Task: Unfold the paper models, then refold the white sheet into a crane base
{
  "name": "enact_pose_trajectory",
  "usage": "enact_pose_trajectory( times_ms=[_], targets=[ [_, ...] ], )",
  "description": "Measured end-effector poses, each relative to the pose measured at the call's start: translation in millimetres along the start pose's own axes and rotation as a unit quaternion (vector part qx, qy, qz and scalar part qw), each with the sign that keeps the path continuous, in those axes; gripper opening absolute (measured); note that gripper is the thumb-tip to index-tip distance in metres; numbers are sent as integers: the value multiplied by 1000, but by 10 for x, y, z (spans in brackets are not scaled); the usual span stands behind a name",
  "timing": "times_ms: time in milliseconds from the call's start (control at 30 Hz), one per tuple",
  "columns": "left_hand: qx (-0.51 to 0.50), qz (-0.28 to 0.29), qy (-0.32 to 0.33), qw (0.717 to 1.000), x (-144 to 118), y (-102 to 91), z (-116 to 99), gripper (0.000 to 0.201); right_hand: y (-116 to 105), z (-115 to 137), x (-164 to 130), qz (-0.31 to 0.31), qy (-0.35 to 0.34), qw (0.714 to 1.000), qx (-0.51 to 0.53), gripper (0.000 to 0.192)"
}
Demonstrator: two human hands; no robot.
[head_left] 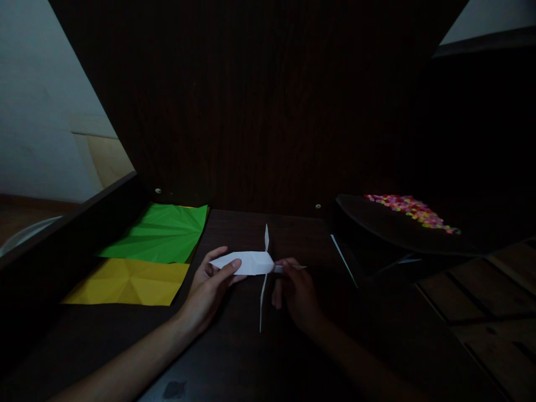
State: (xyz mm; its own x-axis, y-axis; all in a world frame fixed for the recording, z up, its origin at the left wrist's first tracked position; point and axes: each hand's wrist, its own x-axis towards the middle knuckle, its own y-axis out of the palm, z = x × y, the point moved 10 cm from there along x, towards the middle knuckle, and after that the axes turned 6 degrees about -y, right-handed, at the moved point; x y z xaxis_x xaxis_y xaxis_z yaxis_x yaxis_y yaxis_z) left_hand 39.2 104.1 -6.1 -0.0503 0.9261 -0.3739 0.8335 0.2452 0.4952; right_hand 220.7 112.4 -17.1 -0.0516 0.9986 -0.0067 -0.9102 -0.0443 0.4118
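Observation:
A white folded paper model (249, 263) with a pointed left end and two thin flaps sticking up and down is held over the dark table (234, 357). My left hand (208, 290) grips its left part with the thumb on top. At the narrow right tip, my right hand (296, 293) pinches the paper between its fingertips.
A creased green sheet (161, 233) and a creased yellow sheet (128, 282) lie at the left of the table. A dark tray (377, 223) with small colourful pieces (412, 211) stands at the right. A dark wooden panel (268, 100) rises behind.

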Motion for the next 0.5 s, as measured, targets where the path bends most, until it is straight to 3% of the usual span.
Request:
enact_pose_trajectory(
  times_ms=[100,200,267,367,433,500],
  targets=[
    [73,-28,86,993,32,-84,-136,59,-111,88,25,-40,-24,998,-29,37],
    [166,-43,216,961,-39,-88,-354,59,-192,230,27,-67,-66,991,-97,36],
    [245,-44,306,919,-163,-23,-497,54,-202,338,9,-70,-98,981,-153,36],
    [380,-18,423,822,-404,192,-613,35,-171,460,-40,-63,-140,965,-211,33],
    [447,4,460,767,-502,316,-599,23,-147,503,-77,-58,-160,958,-230,32],
    [480,20,460,747,-514,371,-559,16,-123,528,-114,-52,-177,950,-252,30]
  ],
)
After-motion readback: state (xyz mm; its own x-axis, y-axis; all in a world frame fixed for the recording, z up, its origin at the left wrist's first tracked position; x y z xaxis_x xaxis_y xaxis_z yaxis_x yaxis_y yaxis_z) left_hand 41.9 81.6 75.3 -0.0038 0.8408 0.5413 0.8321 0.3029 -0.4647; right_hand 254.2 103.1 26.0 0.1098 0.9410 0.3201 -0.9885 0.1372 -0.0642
